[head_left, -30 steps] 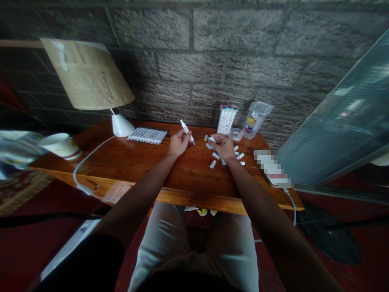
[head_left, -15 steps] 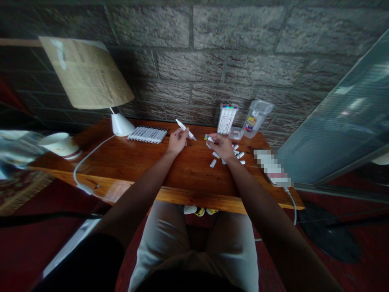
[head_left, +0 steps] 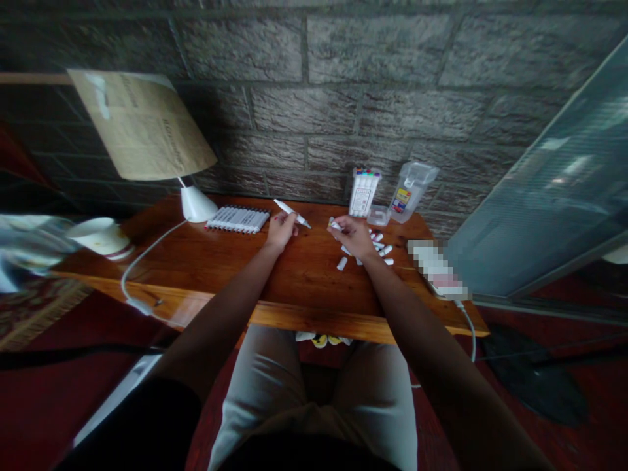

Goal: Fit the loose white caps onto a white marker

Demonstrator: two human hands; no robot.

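Pinched in my left hand (head_left: 282,232) is a white marker (head_left: 300,221), uncapped, its bare tip pointing right toward my other hand. My right hand (head_left: 354,235) holds a small white marker cap (head_left: 336,226) between thumb and fingers, a short gap from the tip. Several loose caps (head_left: 342,263) lie on the wooden table around and beneath my right hand, some partly hidden by it. Left of my left hand, a row of white markers (head_left: 239,219) lies side by side.
Behind my right hand stand a clear case of white markers (head_left: 364,193) and an opened clear plastic box (head_left: 411,190). A lamp (head_left: 196,203) and a paper cup (head_left: 101,237) stand at the left. A white device with a cable (head_left: 439,269) lies at the right edge.
My left hand has shifted slightly left with the marker. My right hand, with the cap, has also moved slightly left; the view itself has moved a little.
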